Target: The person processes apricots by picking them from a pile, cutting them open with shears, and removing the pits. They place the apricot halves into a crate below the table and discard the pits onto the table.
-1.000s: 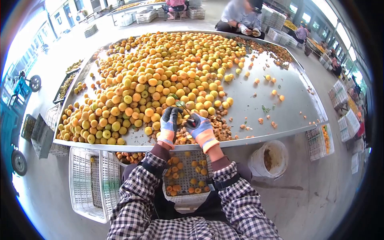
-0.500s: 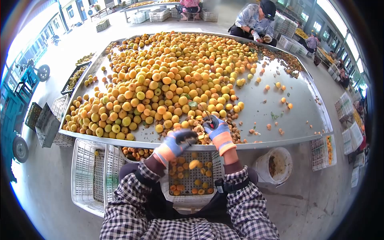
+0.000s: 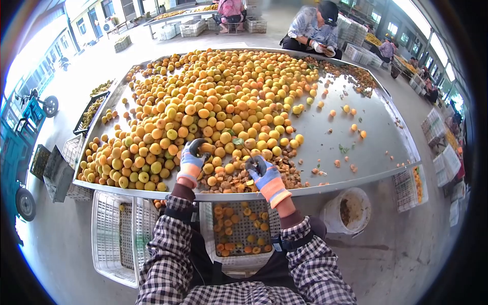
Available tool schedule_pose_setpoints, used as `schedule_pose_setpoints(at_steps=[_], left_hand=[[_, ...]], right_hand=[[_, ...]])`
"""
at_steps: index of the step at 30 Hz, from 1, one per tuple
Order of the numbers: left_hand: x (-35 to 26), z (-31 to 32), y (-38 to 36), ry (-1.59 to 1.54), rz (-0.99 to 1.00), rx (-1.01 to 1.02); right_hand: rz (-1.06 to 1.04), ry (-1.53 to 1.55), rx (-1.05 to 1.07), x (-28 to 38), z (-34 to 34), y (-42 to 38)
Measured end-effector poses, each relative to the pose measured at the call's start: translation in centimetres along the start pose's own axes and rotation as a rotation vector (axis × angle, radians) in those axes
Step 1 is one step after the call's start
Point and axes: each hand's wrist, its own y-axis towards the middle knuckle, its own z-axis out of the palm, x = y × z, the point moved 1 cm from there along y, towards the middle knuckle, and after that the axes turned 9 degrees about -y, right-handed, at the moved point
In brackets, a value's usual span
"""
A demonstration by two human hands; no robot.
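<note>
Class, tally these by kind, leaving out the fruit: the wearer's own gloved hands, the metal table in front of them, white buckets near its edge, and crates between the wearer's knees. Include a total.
Gloved hands: 2 (left hand, right hand)
Metal table: 1
White bucket: 1
Crate: 1
Total: 5

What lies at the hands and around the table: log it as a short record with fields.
left hand: gloved, fingers at an orange fruit
right hand: gloved, by pits and fruit pieces; grip unclear
table: metal, fruit pile mostly left
crate: below table edge, holding fruit pieces
bucket: on floor, right of crate
</note>
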Motion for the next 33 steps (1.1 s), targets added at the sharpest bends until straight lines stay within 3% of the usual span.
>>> schedule_pose_setpoints(at_steps=[2, 6, 17, 23, 29, 33], left_hand=[[-1.0, -0.3, -1.2, -1.296, -0.204, 0.346], [-6.2, -3.0, -3.7, -1.646, -0.284, 0.491], [-7.1, -2.9, -4.2, -1.568, -0.185, 0.579], [-6.5, -2.6, -4.3, -1.529, -0.131, 0.477], [-5.3, -2.6, -4.0, -1.221, 0.118, 0.359], [-6.1, -3.2, -4.1, -1.29, 0.077, 0.395]], right_hand=[[0.073, 0.064, 0.045, 0.5, 0.4, -0.8], [-0.028, -0.032, 0.068, 3.5, -0.6, -1.9], [-0.147, -0.014, 0.055, 3.6, -0.1, -3.0], [-0.109, 0.129, 0.144, 3.8, -0.2, -3.1], [-0.119, 0.128, 0.22, 4.2, -0.4, -3.2], [-0.17, 0.169, 0.223, 4.7, -0.6, -3.1]])
